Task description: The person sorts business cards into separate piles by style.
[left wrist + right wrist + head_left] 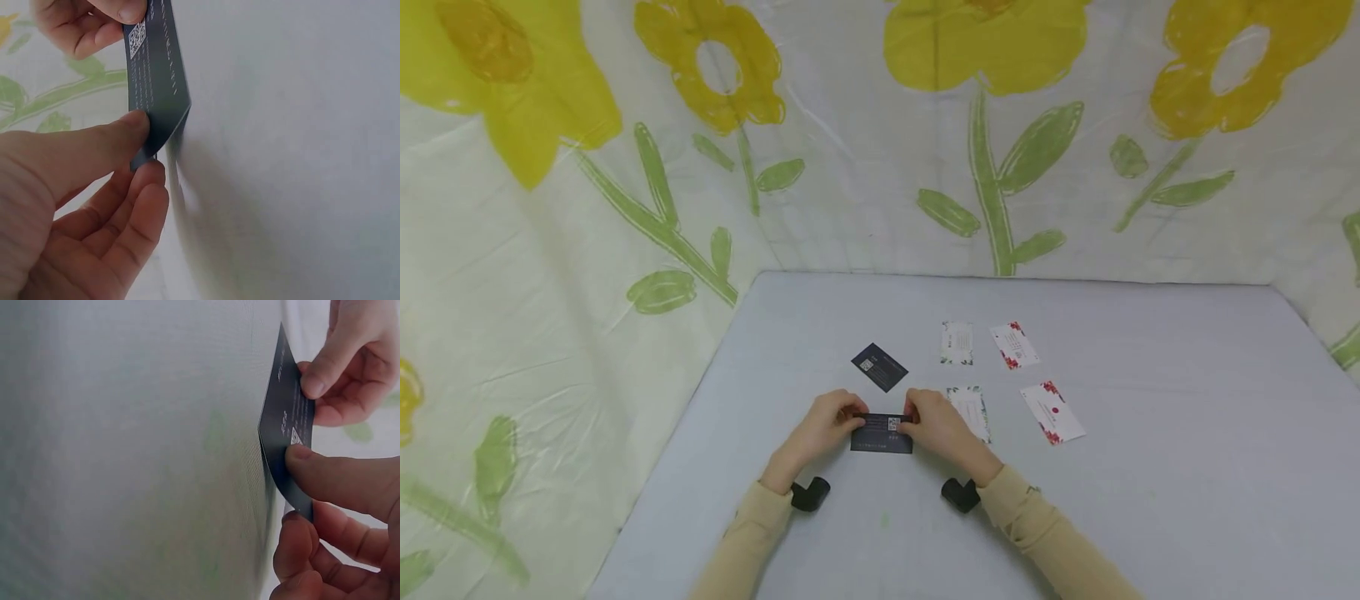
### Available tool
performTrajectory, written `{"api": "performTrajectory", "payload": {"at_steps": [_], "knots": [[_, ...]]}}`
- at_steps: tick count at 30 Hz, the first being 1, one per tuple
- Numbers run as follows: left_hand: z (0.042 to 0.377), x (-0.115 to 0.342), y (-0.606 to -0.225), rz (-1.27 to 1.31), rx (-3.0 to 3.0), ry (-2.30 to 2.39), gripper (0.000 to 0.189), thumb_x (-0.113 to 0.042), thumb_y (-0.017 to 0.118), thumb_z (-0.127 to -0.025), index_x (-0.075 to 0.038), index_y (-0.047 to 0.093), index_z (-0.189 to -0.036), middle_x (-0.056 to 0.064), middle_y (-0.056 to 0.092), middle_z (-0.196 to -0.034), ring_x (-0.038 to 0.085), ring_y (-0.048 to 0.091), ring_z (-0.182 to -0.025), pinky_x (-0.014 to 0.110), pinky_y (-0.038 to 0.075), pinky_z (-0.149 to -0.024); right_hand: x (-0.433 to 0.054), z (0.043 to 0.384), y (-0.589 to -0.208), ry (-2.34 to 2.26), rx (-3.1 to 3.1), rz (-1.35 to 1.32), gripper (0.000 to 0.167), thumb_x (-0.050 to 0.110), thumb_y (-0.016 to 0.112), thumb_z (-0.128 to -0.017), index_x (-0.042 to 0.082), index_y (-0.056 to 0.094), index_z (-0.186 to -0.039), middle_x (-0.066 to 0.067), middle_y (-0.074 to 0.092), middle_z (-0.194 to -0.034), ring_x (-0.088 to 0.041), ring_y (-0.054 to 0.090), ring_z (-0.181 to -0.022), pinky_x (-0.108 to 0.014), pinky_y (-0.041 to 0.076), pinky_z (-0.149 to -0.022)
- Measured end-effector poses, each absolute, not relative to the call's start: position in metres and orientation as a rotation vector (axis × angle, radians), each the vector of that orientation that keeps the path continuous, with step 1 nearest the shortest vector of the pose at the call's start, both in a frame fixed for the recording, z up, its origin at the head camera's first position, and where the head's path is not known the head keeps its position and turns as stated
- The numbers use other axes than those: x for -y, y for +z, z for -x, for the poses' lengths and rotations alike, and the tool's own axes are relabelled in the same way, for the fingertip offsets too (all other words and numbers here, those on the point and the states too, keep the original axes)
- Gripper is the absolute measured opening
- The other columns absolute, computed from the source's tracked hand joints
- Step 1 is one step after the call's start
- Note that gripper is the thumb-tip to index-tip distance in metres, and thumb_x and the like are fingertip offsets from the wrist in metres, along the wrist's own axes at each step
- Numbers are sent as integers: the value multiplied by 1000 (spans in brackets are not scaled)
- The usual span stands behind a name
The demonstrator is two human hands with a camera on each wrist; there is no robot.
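Note:
Both hands pinch one dark card (pixel 882 440) with small white print and a QR code, close over the table. My left hand (pixel 829 423) has its thumb on the card's face and curled fingers behind the left end. At the other end, near the QR code, my right hand (pixel 942 423) grips it the same way. The card bows slightly in both wrist views. Just beyond the hands lies a second dark card (pixel 880 367), turned at an angle. A white card with leafy print (pixel 972 412) is partly covered by the right hand.
Farther back lie another leafy white card (pixel 957 343) and a white card with red flowers (pixel 1015 345). A second red-flowered card (pixel 1052 412) rests to the right. A flower-printed curtain (pixel 850 167) hangs behind the pale table (pixel 1187 433).

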State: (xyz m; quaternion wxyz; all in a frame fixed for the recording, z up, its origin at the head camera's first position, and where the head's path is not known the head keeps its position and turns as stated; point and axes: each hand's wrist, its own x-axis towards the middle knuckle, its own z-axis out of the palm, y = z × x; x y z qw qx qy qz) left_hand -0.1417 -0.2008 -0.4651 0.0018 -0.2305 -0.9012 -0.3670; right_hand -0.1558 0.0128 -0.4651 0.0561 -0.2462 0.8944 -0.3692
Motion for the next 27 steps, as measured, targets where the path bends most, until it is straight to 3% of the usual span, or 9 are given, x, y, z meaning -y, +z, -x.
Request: {"api": "performTrajectory", "payload": {"at_steps": [20,27], "knots": [[154,194,-458,664,2981,-948,9,-2,72,-77,-5,63,-80,-1,49,-71,10,43,-66,23,38,-59,-9,161,-461,-837,-2790,695,26,19,74,-78,7,52,-75,0,46,-67,-14,41,-61,-27,35,-55],[166,203,-448,772,2995,-962,7,-5,66,-83,-2,65,-89,-1,58,-77,11,52,-71,25,45,-65,-13,165,-454,-918,-2824,661,20,21,66,-86,6,56,-79,-1,47,-68,-14,42,-61,-26,36,-53]]}}
